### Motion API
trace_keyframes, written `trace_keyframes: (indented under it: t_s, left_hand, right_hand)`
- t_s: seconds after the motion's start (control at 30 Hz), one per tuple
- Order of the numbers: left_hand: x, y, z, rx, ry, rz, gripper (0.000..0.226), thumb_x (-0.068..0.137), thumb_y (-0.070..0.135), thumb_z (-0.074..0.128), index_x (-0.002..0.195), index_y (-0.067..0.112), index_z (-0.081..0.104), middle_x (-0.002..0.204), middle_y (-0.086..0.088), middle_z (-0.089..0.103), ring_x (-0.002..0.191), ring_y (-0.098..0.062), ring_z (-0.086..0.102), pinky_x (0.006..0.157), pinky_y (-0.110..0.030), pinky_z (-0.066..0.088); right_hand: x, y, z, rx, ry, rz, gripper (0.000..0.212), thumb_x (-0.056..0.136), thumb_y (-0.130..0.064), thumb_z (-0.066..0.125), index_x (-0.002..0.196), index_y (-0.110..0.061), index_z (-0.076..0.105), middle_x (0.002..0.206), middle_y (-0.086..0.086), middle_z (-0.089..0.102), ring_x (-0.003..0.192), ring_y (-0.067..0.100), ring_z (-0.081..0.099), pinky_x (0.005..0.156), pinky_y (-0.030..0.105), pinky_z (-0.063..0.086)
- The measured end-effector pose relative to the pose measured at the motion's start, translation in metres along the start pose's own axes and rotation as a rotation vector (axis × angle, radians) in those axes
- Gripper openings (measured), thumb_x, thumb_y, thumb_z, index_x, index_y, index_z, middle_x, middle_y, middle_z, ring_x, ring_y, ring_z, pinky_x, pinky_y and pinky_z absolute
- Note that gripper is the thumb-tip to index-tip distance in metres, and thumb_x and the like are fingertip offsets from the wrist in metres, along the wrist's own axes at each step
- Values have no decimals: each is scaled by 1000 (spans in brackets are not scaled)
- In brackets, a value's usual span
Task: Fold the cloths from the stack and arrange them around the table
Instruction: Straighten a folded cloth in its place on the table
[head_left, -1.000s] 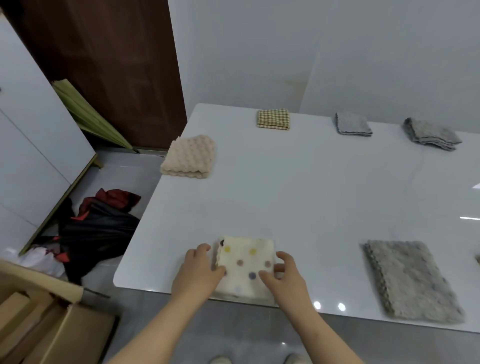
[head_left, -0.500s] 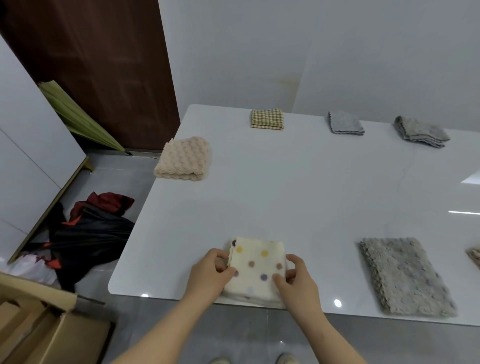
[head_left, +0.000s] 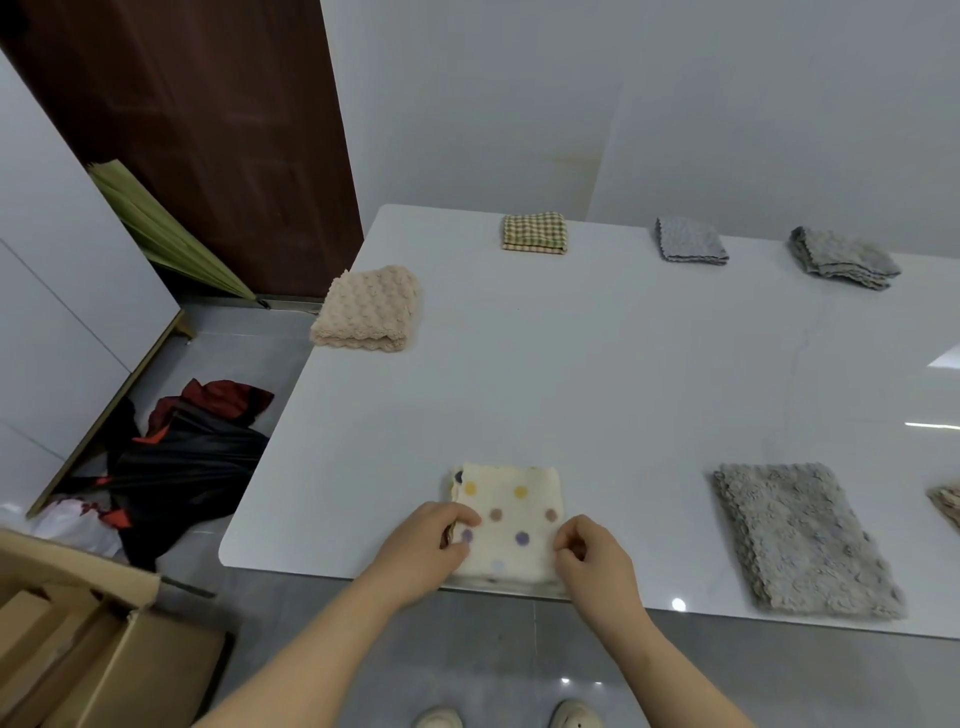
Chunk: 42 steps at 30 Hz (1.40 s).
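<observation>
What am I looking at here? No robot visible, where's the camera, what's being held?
No machine: a person works with bare hands, filmed by one wide-angle camera worn on the head, looking down. The left hand and right hand pinch the side edges of a folded polka-dot cloth at the near edge of a white table. Other folded cloths lie around: a beige cloth at the left edge, a checked cloth, a blue-grey cloth and a layered grey cloth along the far side, a larger grey cloth near right.
</observation>
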<state>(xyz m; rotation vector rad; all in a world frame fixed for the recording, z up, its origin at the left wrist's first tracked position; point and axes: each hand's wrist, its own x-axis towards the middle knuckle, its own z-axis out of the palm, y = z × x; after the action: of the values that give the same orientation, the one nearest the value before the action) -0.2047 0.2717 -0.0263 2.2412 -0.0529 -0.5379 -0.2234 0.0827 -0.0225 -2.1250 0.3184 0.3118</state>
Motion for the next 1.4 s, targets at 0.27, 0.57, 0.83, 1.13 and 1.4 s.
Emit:
trace_keyframes:
  t_s: [0.27, 0.57, 0.83, 1.13, 1.4]
  left_hand:
    - [-3, -3, -4, -19, -52, -11, 42, 80, 18, 65, 115, 36, 53, 107, 11, 47, 77, -3, 49, 83, -19, 44]
    - [-2, -1, -1, 73, -39, -24, 66, 84, 25, 61, 141, 34, 30, 104, 9, 44, 81, -5, 45, 81, -18, 39]
    - [-3, 8, 3, 194, 101, -51, 52, 85, 36, 56, 134, 35, 38, 106, 10, 33, 88, -7, 51, 79, -21, 46]
    - [16, 52, 26, 507, 172, 302, 47, 90, 35, 39, 135, 20, 43, 141, 2, 40, 135, -21, 31, 107, -32, 28]
    - [32, 69, 71, 763, -28, 20, 78, 78, 54, -3, 148, 21, 0, 157, 8, -5, 145, -17, -9, 116, -39, -3]
  right_hand:
    - [2, 3, -2, -8, -8, 22, 19, 85, -3, 44, 69, -12, 49, 74, 1, 51, 63, 9, 42, 56, 15, 34]
    - [0, 4, -1, -7, 25, 33, 17, 81, 1, 45, 70, -12, 48, 74, -1, 51, 65, 9, 43, 56, 16, 35]
    - [-3, 4, -5, 128, 61, 81, 15, 80, 2, 46, 82, -12, 50, 76, -1, 53, 65, 13, 46, 58, 22, 39]
    - [6, 6, -29, 168, 96, 38, 17, 88, -5, 46, 97, -18, 52, 87, -7, 55, 74, 3, 51, 56, 9, 39]
    - [17, 32, -73, 159, -4, 20, 17, 89, -9, 45, 97, -22, 53, 88, -6, 56, 71, 9, 52, 56, 14, 39]
